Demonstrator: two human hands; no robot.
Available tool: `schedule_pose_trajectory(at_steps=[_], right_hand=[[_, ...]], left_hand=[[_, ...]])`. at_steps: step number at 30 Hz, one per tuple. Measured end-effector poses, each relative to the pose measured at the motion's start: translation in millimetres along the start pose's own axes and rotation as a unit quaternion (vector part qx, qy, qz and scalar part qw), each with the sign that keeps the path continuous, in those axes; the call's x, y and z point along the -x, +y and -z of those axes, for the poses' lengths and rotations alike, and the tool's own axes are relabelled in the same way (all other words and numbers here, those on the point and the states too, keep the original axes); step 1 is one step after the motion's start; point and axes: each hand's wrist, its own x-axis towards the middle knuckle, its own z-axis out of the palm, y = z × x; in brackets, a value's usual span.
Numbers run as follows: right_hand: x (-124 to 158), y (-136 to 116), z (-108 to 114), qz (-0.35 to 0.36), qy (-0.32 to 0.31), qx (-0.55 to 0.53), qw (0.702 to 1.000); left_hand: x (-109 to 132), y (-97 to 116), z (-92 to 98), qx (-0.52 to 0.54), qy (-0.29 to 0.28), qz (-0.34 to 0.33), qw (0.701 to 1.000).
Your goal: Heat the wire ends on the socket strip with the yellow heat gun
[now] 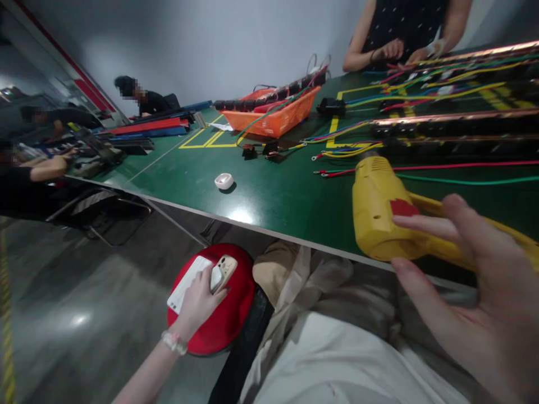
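Down on the left, my left hand (201, 300) is closed around a phone in a tan case (228, 266), with a small white piece (217, 278) against its back. Under that hand lies a white sheet or card (185, 289) on a round red stool (236, 322). My right hand (484, 280) is open, fingers spread, close to a yellow heat gun (374, 207) at the green table's edge. The index fingertip is by the gun's red patch; I cannot tell whether it touches. A small white case (224, 180) sits on the table.
An orange basket (273, 120) holds black parts and wires. Black bars with coloured wires (455, 129) lie at the right. A co-worker's hands (393, 50) work across the green table (189, 185); other people sit at the left (151, 104).
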Motion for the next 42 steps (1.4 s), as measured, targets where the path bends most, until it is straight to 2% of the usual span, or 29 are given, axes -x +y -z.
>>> schedule_pose_trajectory(at_steps=[3, 7, 11, 15, 17, 20, 22, 25, 29, 33, 35, 37, 40, 42], right_hand=[[0, 1, 0, -0.02, 0.011, 0.02, 1.0], [2, 9, 0, -0.067, 0.037, -0.004, 0.997], [3, 16, -3, -0.101, 0.055, -0.013, 0.993], [-1, 22, -9, -0.06, 0.075, 0.054, 0.994], [-1, 28, -11, -0.04, 0.058, 0.054, 0.996], [1, 39, -12, -0.066, -0.007, 0.043, 0.997], [3, 45, -10, -0.073, -0.054, 0.083, 0.992], [5, 49, -8, -0.04, -0.098, 0.177, 0.979], [6, 50, -8, -0.012, -0.113, 0.221, 0.969], [2, 56, -10, -0.016, -0.145, 0.208, 0.967], [-3, 61, -11, -0.026, -0.177, 0.19, 0.965], [-10, 64, -11, -0.034, -0.219, 0.163, 0.962], [-18, 66, -9, -0.042, -0.263, 0.131, 0.955], [-20, 65, -8, -0.044, -0.275, 0.121, 0.953]], left_hand=[[2, -1, -15.7, -0.117, -0.008, 0.011, 0.993], [2, 2, -28.5, -0.204, 0.009, 0.006, 0.979], [2, 8, -28.9, -0.236, 0.042, -0.028, 0.97], [1, 13, -25.0, -0.254, 0.069, -0.062, 0.963], [1, 14, -25.0, -0.268, 0.078, -0.072, 0.958], [-1, 12, -27.9, -0.27, 0.104, -0.086, 0.953], [-5, 12, -29.7, -0.252, 0.124, -0.105, 0.954], [-15, 24, -25.6, -0.192, 0.155, -0.152, 0.957], [-30, 71, 0.9, -0.059, 0.208, -0.248, 0.944], [-47, 142, 40.7, 0.041, 0.267, -0.37, 0.889], [-64, 181, 55.3, 0.051, 0.244, -0.43, 0.868], [-90, 219, 61.4, 0.038, 0.192, -0.472, 0.859], [-136, 267, 55.6, 0.032, 0.145, -0.485, 0.862], [-163, 288, 47.3, 0.026, 0.106, -0.481, 0.87]])
